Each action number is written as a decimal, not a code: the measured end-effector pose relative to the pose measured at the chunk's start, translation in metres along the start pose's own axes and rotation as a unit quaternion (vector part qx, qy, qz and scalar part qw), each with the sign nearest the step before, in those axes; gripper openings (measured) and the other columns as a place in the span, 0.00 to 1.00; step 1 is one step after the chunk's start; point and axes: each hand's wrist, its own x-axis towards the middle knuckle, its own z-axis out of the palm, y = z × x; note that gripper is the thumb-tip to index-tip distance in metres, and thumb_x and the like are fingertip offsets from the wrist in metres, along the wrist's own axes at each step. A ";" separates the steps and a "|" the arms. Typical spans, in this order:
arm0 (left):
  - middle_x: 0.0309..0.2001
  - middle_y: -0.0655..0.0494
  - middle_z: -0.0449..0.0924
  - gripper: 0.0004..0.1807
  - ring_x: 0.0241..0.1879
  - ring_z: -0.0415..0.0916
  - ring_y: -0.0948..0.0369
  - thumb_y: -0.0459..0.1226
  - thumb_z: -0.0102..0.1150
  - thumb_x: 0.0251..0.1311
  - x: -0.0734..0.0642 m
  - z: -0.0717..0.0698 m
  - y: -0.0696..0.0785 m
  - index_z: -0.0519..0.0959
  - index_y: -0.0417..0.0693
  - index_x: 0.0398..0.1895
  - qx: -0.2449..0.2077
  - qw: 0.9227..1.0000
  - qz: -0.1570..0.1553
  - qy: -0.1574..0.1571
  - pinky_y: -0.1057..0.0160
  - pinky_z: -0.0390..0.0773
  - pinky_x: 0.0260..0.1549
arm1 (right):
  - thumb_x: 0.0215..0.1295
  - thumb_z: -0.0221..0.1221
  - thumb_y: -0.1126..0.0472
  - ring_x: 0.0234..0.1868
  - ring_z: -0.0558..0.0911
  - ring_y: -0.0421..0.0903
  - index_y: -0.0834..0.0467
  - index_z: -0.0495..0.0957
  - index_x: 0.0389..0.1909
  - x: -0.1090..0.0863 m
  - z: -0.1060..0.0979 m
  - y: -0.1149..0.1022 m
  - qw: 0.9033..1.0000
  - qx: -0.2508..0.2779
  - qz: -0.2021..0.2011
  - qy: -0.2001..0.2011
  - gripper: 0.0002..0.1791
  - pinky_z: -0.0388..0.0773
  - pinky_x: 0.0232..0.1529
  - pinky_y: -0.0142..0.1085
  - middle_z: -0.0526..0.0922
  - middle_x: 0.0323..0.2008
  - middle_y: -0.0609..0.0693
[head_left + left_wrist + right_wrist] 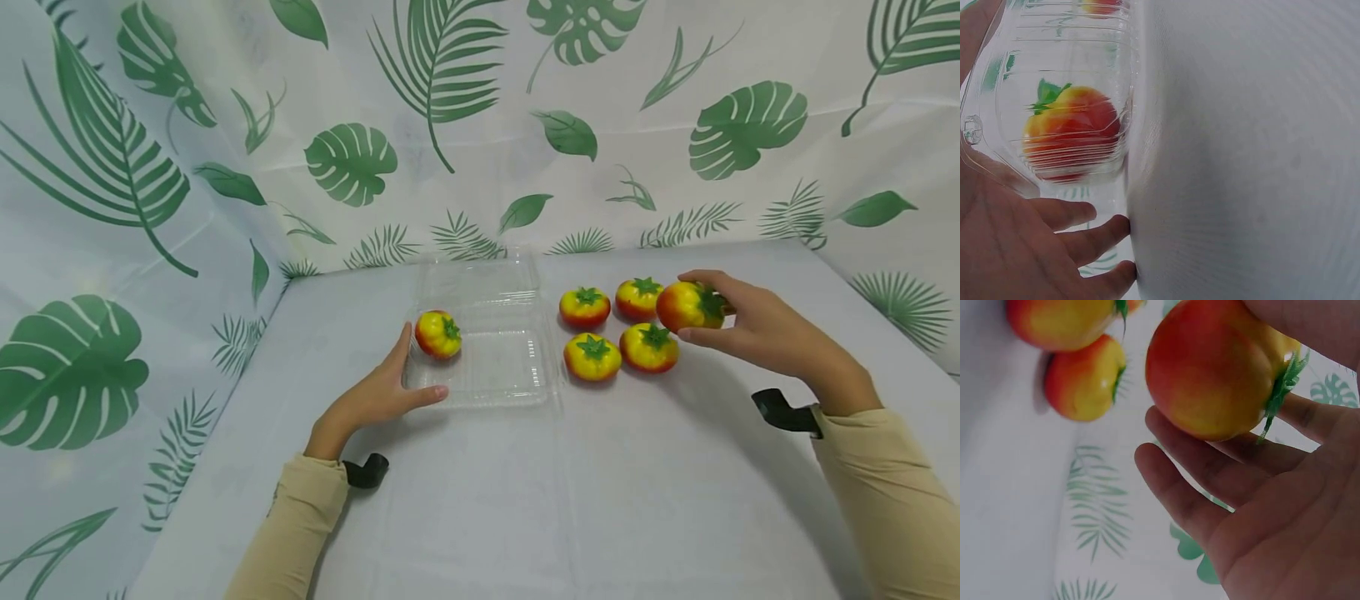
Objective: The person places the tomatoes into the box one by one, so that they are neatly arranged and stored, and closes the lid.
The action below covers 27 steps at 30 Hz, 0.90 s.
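My right hand (780, 329) holds a red-and-yellow tomato (1210, 369) with a green leafy top, thumb on one side and fingers on the other. It is raised beside several similar tomatoes (592, 357) grouped on the table. At the left, a clear plastic clamshell box (495, 402) lies with its lid folded back, and one tomato (438, 335) sits in the left end of its base. My left hand (378, 390) is spread around the box's near left corner, fingers straight along the left side and thumb at the front edge.
A pale cloth covers the table (637, 500). The box's clear lid (478, 279) extends toward the back. Behind and to the left hangs a white curtain (472, 192) with green leaf prints. Black wrist mounts (783, 410) sit at both cuffs.
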 end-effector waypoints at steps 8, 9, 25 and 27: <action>0.87 0.49 0.24 0.72 0.85 0.33 0.47 0.68 0.66 0.63 0.001 -0.001 -0.001 0.24 0.51 0.87 -0.006 1.000 0.003 -0.005 0.39 0.45 0.79 | 0.70 0.72 0.52 0.59 0.78 0.59 0.59 0.65 0.77 0.002 0.012 -0.017 1.000 0.006 -0.026 0.008 0.41 0.77 0.50 0.26 0.78 0.64 0.62; 0.87 0.49 0.24 0.72 0.85 0.33 0.47 0.68 0.66 0.63 0.001 -0.001 -0.001 0.24 0.51 0.87 -0.005 1.000 0.003 -0.005 0.39 0.45 0.79 | 0.70 0.72 0.52 0.58 0.78 0.59 0.59 0.65 0.77 0.003 0.014 -0.019 0.999 0.010 -0.029 0.009 0.41 0.78 0.50 0.27 0.79 0.64 0.61; 0.87 0.50 0.26 0.69 0.85 0.34 0.48 0.67 0.64 0.66 0.002 -0.003 -0.001 0.24 0.52 0.87 -0.004 1.000 0.002 -0.011 0.40 0.45 0.79 | 0.71 0.71 0.50 0.59 0.82 0.55 0.57 0.69 0.74 0.013 0.043 -0.053 0.992 0.068 -0.102 0.008 0.36 0.82 0.57 0.36 0.80 0.63 0.54; 0.87 0.50 0.26 0.69 0.85 0.34 0.48 0.67 0.64 0.66 0.001 -0.002 -0.002 0.24 0.52 0.87 -0.005 1.000 0.001 -0.011 0.40 0.45 0.79 | 0.71 0.72 0.51 0.59 0.82 0.55 0.57 0.70 0.73 0.017 0.046 -0.060 0.990 0.080 -0.114 0.005 0.35 0.81 0.58 0.34 0.79 0.63 0.53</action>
